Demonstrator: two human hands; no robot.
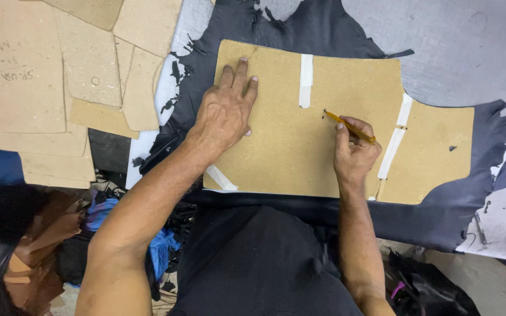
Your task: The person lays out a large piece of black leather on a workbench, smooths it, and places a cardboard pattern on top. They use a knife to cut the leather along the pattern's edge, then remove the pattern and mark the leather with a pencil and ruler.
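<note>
Left hand (pixel 225 111) lies flat on cardboard pattern (pixel 288 140); right hand (pixel 352 155) grips pencil (pixel 349 127) there.

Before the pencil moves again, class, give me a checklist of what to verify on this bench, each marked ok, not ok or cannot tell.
1. Left hand pressed flat on the cardboard template: ok.
2. Right hand gripping the yellow pencil, tip on the template: ok.
3. Template lying over the dark leather, leather showing beyond its edges: ok.
4. White tape strips holding the template pieces together: cannot tell.
5. Spare templates stacked at the left, away from both hands: ok.
</note>
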